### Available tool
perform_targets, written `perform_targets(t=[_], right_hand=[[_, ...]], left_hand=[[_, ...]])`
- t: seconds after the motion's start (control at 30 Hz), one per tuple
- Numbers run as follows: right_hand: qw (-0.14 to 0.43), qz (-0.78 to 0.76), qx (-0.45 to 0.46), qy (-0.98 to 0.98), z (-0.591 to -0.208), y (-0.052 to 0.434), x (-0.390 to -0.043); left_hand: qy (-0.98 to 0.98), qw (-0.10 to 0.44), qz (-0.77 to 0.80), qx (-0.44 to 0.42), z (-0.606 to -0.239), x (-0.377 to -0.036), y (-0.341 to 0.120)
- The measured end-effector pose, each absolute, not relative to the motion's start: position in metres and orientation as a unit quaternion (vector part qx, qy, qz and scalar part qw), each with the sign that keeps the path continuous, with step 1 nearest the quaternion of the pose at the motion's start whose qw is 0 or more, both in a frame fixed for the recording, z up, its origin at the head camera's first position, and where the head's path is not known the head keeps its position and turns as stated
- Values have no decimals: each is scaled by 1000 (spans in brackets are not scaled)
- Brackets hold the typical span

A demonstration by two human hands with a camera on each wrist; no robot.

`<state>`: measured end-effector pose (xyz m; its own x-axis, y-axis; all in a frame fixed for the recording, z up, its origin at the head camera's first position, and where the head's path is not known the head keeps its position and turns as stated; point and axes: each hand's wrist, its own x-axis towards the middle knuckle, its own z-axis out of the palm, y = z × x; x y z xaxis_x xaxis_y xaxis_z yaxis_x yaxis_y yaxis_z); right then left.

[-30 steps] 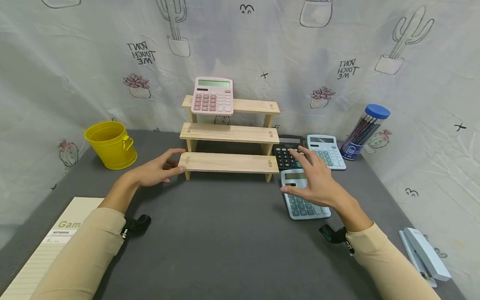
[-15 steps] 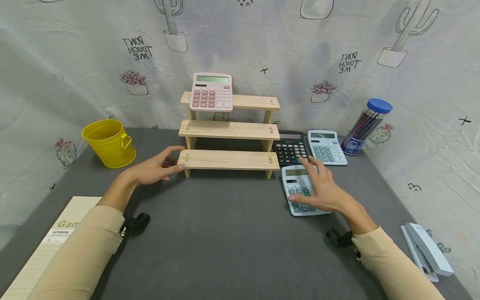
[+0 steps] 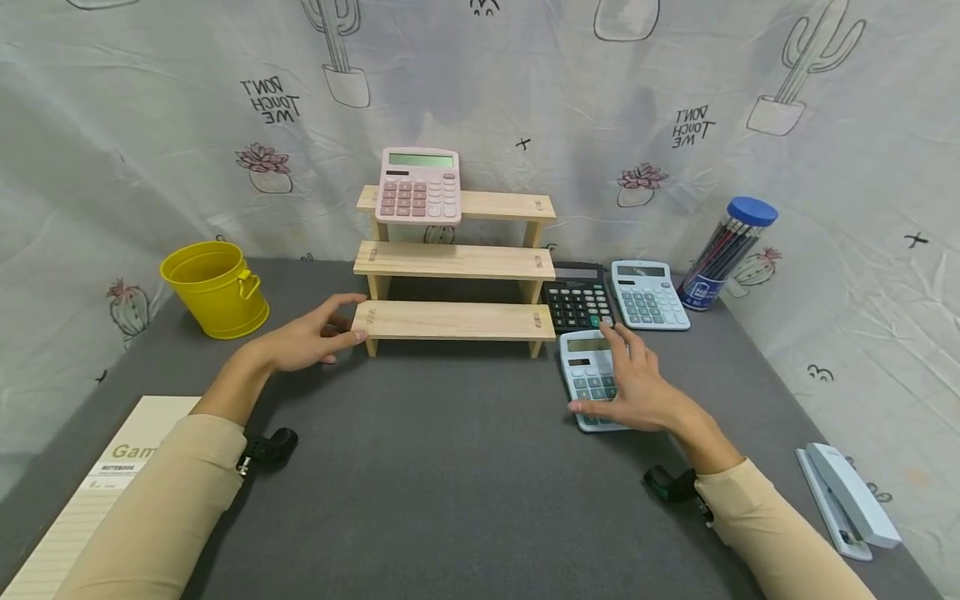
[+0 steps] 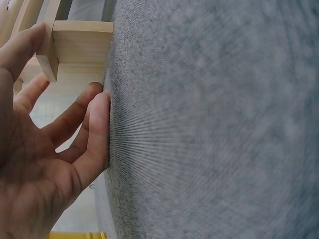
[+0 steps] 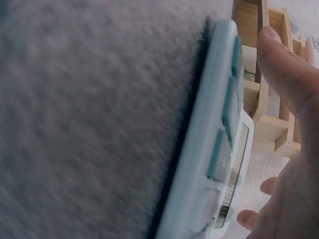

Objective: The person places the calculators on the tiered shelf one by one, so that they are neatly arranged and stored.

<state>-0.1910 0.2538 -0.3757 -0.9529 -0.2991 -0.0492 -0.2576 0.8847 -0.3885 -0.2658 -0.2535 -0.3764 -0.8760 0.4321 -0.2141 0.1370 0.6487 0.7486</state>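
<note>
A three-step wooden shelf (image 3: 453, 321) stands in the middle of the table, with a pink calculator (image 3: 417, 185) leaning on its top step. My left hand (image 3: 309, 336) holds the left end of the lowest step between thumb and forefinger; the left wrist view shows the other fingers bent low over the table. Over the front light-blue calculator (image 3: 588, 367) is my right hand (image 3: 633, 385), thumb and fingers spread across its width. In the right wrist view the thumb (image 5: 284, 64) stands apart above the keys. The hand hides the calculator's lower right keys.
A black calculator (image 3: 573, 296) and another light-blue calculator (image 3: 648, 293) lie right of the shelf. Behind them stands a pencil tub (image 3: 723, 254) with a blue lid. A yellow bucket (image 3: 217, 292), a notepad (image 3: 112, 475) and a light-blue stapler (image 3: 847, 500) sit around the sides.
My right hand has moved from over the black calculator's lower edge down and toward me, over the front light-blue calculator. The left hand has stayed at the shelf's left end.
</note>
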Motion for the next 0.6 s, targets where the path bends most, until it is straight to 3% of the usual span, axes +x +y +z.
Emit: perform_targets(t=[0.6], right_hand=[[67,-171,-128,975,-378,246,-190]], left_hand=[[886,187,391,166,-377,-265,-255]])
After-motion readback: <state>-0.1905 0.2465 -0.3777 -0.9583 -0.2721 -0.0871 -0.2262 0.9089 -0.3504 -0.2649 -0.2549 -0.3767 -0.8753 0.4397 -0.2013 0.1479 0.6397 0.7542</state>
